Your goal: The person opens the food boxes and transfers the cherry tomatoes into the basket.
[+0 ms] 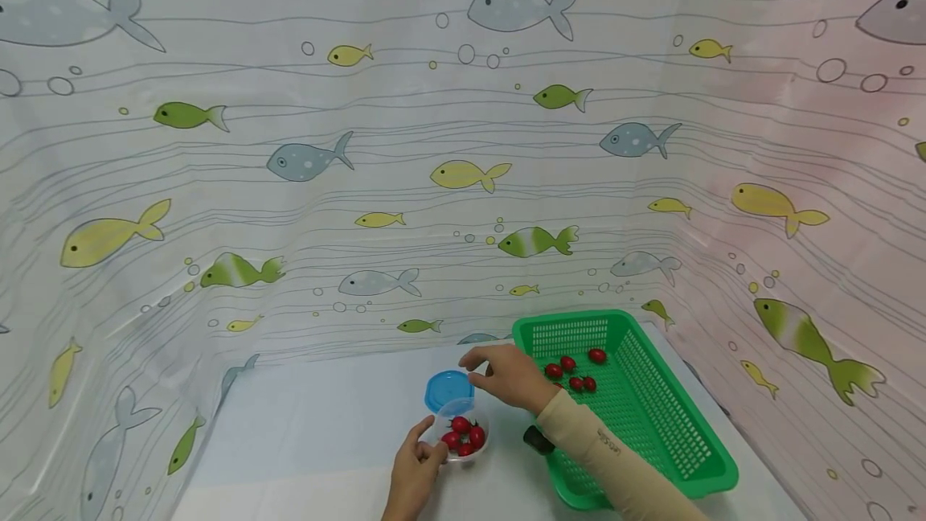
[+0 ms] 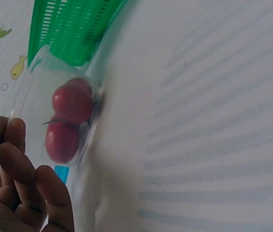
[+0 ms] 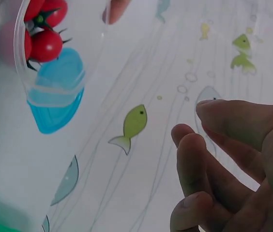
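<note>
In the head view a clear plastic tub (image 1: 456, 407) with several red cherry tomatoes (image 1: 477, 436) inside stands on the white table. My left hand (image 1: 415, 463) pinches its near-left rim between thumb and finger, as the left wrist view also shows at the tub's wall (image 2: 37, 96). A blue lid (image 1: 444, 389) lies flat just behind the tub. My right hand (image 1: 510, 376) hovers right of the lid, fingers loosely bent. In the right wrist view a gap shows between its thumb and fingers (image 3: 192, 159), with nothing held there.
A green perforated basket (image 1: 629, 412) stands on the right, with several cherry tomatoes (image 1: 596, 355) toward its far end. The right forearm crosses over its near-left side. A black device (image 1: 538, 440) sits at the right wrist. A fish-print curtain (image 1: 405, 248) surrounds the table.
</note>
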The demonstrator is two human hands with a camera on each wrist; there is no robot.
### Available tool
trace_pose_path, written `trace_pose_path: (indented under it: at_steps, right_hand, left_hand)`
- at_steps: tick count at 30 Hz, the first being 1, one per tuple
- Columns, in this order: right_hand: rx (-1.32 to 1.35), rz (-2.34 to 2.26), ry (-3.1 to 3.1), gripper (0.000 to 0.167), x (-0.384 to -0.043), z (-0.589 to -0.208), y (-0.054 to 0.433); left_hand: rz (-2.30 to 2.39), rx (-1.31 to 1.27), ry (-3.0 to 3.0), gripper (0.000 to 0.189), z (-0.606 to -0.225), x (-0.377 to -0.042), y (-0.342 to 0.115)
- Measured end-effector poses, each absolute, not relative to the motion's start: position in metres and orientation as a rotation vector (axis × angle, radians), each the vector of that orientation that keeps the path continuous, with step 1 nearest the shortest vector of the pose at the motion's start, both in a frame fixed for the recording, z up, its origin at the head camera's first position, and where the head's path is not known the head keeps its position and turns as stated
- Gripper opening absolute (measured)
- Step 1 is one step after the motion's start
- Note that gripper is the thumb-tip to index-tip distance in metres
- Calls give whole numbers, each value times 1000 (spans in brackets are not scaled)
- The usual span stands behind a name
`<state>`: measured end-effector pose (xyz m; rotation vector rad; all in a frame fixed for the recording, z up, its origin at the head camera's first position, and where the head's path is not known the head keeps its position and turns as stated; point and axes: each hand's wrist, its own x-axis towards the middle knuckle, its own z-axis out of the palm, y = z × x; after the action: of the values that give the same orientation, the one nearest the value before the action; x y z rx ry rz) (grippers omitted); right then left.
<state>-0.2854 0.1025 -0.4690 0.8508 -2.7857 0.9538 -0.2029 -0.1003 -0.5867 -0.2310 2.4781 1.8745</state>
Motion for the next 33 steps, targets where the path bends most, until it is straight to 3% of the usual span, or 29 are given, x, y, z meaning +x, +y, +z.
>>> trace_pose_path:
  at_steps: [14, 33]
  right_hand:
    - [857, 744, -2955, 20, -282, -502, 78]
    - [870, 530, -3039, 17, -274, -517, 59]
  left_hand:
    - [1909, -243, 2445, 59, -588, -202, -104]
    - [1937, -252, 2425, 59, -589, -204, -104]
